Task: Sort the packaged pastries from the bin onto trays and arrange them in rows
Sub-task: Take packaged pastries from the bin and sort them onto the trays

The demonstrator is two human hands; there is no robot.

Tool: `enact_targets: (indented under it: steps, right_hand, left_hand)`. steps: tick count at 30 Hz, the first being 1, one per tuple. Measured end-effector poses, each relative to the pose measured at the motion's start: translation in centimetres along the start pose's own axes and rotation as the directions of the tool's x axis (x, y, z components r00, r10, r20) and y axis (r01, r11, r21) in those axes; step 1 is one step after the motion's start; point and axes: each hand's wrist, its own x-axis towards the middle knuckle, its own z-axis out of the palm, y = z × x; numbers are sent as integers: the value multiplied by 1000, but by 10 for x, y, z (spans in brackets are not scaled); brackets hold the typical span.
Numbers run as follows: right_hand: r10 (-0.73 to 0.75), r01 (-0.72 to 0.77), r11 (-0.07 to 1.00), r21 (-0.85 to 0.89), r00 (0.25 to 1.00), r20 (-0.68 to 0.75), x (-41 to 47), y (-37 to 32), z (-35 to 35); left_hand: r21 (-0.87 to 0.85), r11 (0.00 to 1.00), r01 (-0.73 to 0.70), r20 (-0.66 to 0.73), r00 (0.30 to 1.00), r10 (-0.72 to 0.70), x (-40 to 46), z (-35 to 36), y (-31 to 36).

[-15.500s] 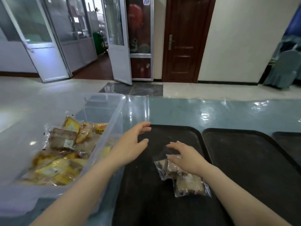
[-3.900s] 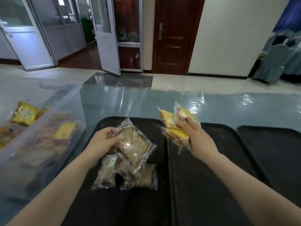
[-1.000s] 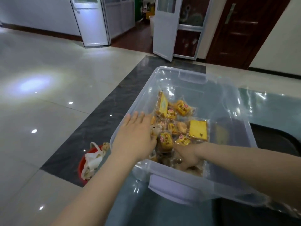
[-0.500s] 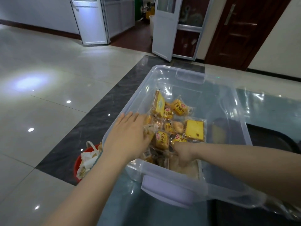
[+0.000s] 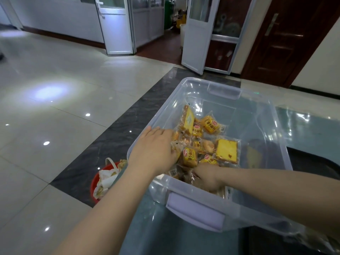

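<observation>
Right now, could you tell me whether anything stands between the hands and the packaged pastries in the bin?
Nothing visible: the left hand and right hand are already inside the clear bin, touching the packaged pastries.

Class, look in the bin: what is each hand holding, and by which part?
Left hand lies over the packets; its grip is hidden. Right hand is buried among them; cannot tell.

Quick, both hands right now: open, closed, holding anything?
Left hand: in the clear bin, fingers curled on a clear-wrapped pastry.
Right hand: buried among packets, grip cannot be told.
</observation>
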Motion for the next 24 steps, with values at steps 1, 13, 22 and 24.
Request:
enact_targets:
  steps: [1,13,22,24]
  right_hand:
    - [-19,18,1000,-7,1000,-19,2,0,0]
    - [-104,102,995,24,987,126,-3,2,-6]
    - [-149,143,988,50,979,138,-18,-1,-22]
    - [-130,128,991,31,990,52,-20,-2,-31]
  left_hand:
    - [-4,1000,4,1,1000,-4,0,0,0]
    - [-8,998,58,30,998,-58,-1,-4,5]
    - [5,998,55,56,997,-55,-1,-3,4]
    - [4,998,55,55,997,-55,-1,-3,4]
